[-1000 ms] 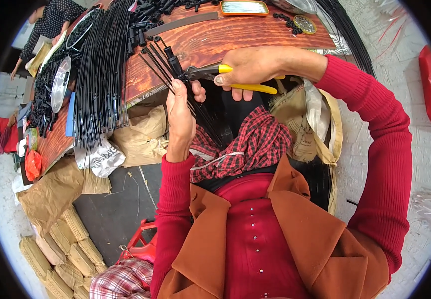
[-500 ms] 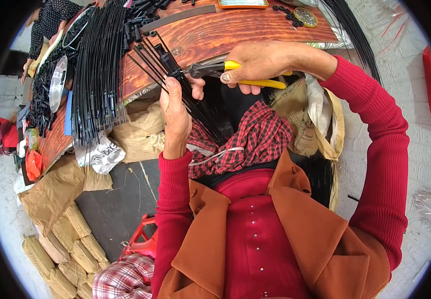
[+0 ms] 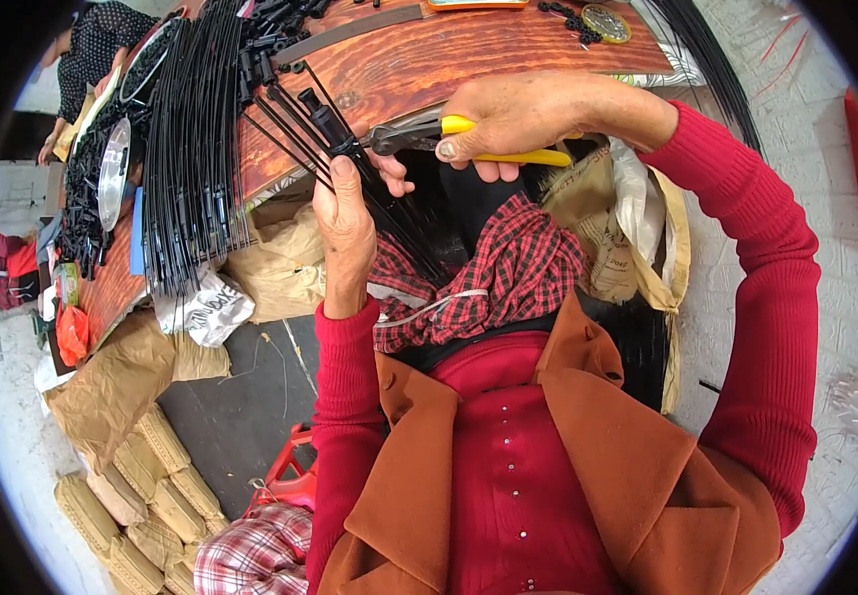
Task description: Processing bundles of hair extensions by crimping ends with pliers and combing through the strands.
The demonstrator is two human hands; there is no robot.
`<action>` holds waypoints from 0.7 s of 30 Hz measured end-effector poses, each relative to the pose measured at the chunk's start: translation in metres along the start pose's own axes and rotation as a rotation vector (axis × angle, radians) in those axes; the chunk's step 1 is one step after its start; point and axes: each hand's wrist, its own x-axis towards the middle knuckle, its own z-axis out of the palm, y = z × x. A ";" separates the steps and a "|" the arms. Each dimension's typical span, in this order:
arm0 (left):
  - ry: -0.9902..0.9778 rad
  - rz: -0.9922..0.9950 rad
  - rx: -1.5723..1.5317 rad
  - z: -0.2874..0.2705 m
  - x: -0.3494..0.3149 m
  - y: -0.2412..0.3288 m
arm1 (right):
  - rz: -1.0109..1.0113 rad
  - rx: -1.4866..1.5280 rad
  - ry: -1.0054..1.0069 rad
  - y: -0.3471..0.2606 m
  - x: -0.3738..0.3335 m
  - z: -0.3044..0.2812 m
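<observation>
My left hand is closed round a bunch of thin black rods, its thumb pressed on a black cylindrical fitting among them. The lower ends of the rods slant down over my lap. In my right hand are pliers with yellow handles, the fingers wrapped round the grips. The dark jaws of the pliers point left and reach the fingertips of my left hand, beside the fitting. Whether the jaws grip anything there is too small to tell.
On the wooden table at the far left lies a large bundle of black rods, beside heaped black parts. A round tin sits at the far right. Paper-wrapped packages are stacked low left. Another person is at the upper left.
Both hands hold nearly the same pose. The pliers' jaws have shifted slightly left and down toward the fitting, and the whole view has moved a little.
</observation>
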 end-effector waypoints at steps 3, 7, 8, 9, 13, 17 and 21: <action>-0.008 0.005 0.014 0.001 0.000 0.002 | -0.029 -0.019 -0.001 -0.003 0.000 -0.003; 0.025 -0.022 0.044 0.001 0.000 0.005 | -0.015 -0.058 -0.012 -0.007 -0.001 -0.002; 0.013 -0.021 0.078 -0.001 0.000 0.006 | 0.002 -0.064 -0.021 -0.008 -0.002 -0.002; 0.001 -0.020 0.111 -0.001 0.000 0.007 | 0.019 -0.070 -0.030 -0.008 -0.003 -0.001; -0.013 -0.042 0.109 -0.001 -0.002 0.011 | 0.020 -0.064 -0.014 -0.010 -0.002 0.002; -0.031 -0.040 0.232 -0.001 -0.002 0.017 | 0.034 -0.104 -0.013 -0.009 -0.001 0.003; -0.053 -0.071 0.256 0.000 -0.003 0.022 | 0.041 -0.114 -0.024 -0.011 0.002 0.004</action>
